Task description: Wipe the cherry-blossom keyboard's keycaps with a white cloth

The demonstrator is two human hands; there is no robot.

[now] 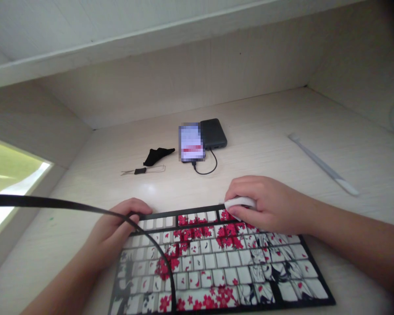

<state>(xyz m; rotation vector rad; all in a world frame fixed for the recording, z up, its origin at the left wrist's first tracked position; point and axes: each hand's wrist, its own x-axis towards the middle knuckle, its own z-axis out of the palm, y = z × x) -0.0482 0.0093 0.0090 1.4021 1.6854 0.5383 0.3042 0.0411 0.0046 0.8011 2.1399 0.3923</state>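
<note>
A black keyboard (216, 262) with white keys and red blossom artwork lies on the pale desk (265, 122) right in front of me. My left hand (113, 234) rests on its upper left corner, fingers curled over the edge. My right hand (265, 203) sits at the top row right of the middle, gripping a small white object (239, 202) pressed against the keys; what the object is I cannot tell.
A black cable (85, 205) hangs across the near left. Further back lie a phone (191, 142), a dark power bank (213, 132) joined by a short cable, a black cloth (157, 155), a thin wire tool (141, 170). A long white stick (321, 164) lies right.
</note>
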